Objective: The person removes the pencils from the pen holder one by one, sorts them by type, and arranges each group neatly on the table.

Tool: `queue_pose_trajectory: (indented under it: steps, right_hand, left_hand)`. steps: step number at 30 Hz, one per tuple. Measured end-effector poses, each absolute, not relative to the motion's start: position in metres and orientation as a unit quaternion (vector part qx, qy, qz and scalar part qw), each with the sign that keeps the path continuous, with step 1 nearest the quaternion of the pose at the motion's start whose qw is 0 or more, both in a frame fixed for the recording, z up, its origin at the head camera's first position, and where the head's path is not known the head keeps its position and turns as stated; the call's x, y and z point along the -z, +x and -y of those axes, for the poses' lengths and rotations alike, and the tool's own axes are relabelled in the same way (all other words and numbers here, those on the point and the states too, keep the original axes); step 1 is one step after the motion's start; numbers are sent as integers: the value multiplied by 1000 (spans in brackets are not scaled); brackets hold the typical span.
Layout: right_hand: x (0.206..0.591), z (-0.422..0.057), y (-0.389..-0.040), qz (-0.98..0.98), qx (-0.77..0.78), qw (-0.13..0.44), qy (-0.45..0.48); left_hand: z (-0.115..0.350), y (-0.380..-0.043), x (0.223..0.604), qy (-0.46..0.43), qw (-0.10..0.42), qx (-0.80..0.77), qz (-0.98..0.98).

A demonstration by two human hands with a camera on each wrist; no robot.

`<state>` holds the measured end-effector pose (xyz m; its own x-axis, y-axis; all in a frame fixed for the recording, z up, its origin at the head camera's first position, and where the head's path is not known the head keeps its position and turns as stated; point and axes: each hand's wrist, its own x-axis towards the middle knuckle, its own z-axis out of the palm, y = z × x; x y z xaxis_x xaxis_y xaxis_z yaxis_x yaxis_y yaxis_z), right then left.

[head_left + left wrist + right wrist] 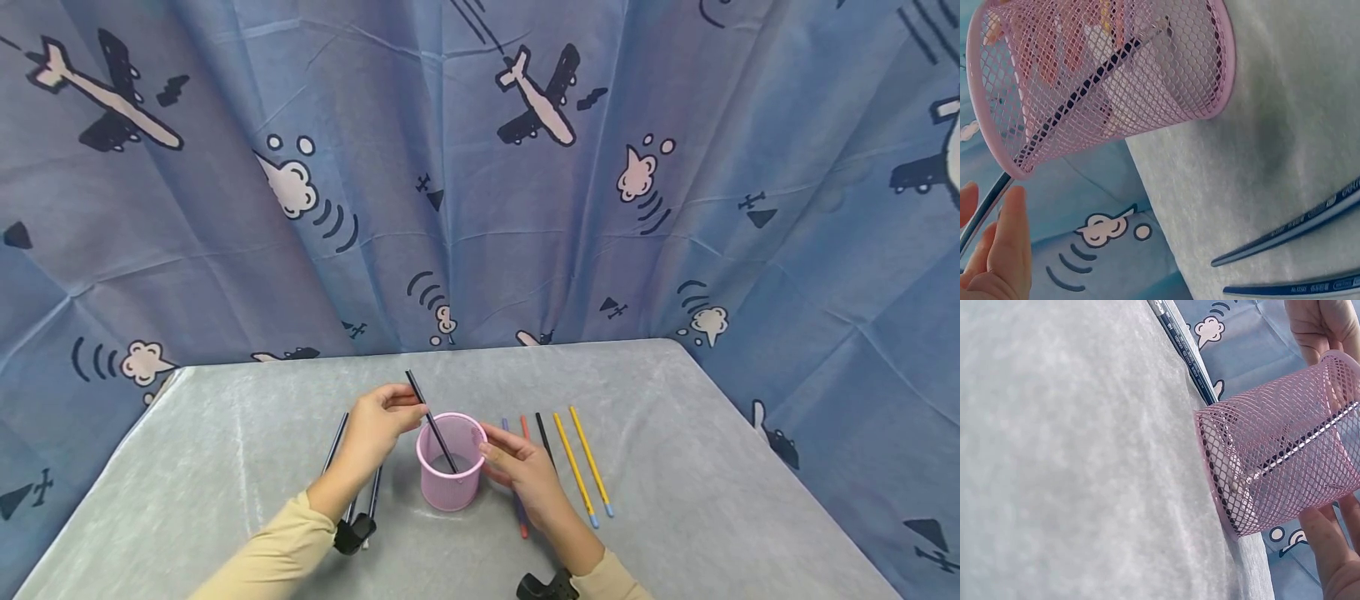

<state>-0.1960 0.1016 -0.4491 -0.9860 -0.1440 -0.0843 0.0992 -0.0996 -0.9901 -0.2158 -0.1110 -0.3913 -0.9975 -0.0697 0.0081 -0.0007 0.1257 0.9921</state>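
Observation:
A pink mesh pen cup (450, 493) stands upright on the table between both hands. The left hand (378, 427) pinches a dark pencil (417, 392) near its upper end. Tilted, that pencil leans over the rim with its lower part inside the cup; through the mesh in the left wrist view the pencil (1085, 87) reaches close to the cup's bottom. On the cup's right side the right hand (525, 477) holds the wall, thumb near the rim and fingers behind. In the right wrist view fingertips (1319, 528) touch the mesh.
Several dark blue pencils (337, 442) lie left of the cup, partly under the left forearm. To the right lie two yellow pencils (574, 468), a black one (544, 435), a red one (524, 427) and a purple one (506, 425). A patterned curtain (480, 200) hangs behind the table.

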Motion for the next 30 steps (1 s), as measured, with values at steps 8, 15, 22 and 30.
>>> queue_pose_trajectory:
  steps: [8,15,22,30]
  right_hand:
    - [450,-102,-197,-667,740,84,-15]
    - [450,-102,-197,-667,740,84,-13]
    - [450,-101,-197,-666,741,85,-10]
    - [450,-101,-197,-665,742,83,-10]
  left_hand:
    - [106,-216,391,35,30,679,733]
    - [102,-217,391,44,42,700,711]
    - [102,-217,384,43,54,724,687]
    - [111,-213,364,37,63,737,672]
